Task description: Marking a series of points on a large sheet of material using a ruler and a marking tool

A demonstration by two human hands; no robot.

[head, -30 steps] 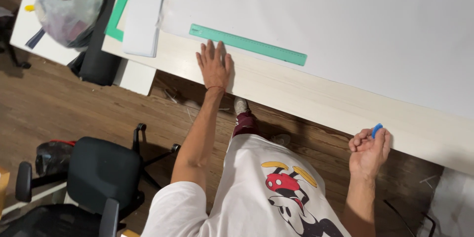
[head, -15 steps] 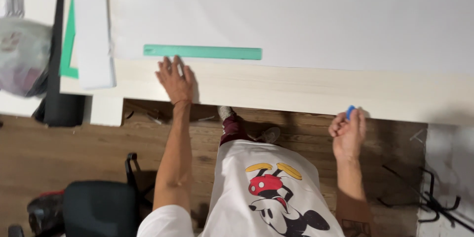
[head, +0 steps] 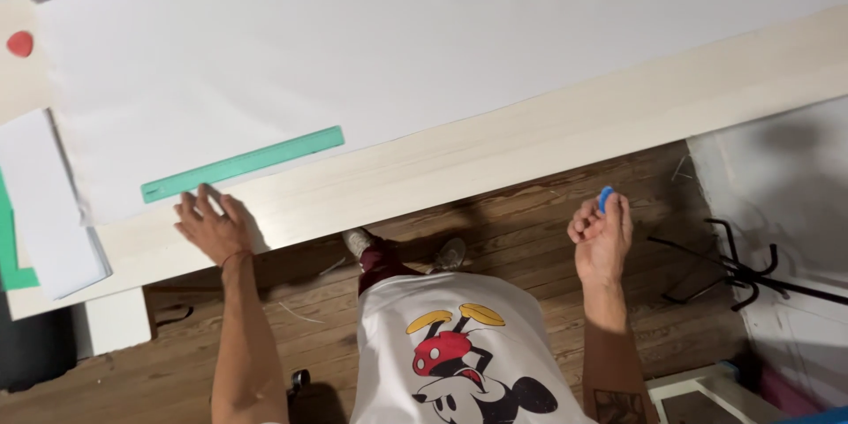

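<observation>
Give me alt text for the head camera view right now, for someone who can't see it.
Seen from above, a person stands at a pale wooden table, left hand flat on its edge just below a green ruler lying on a large white sheet. The right hand is off the table over the wooden floor, pinching a small blue piece.

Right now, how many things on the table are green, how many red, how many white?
Green: 2, the ruler and a sheet edge
Red: 1, a small piece
White: 2, the big sheet and a paper stack
Total: 5
</observation>
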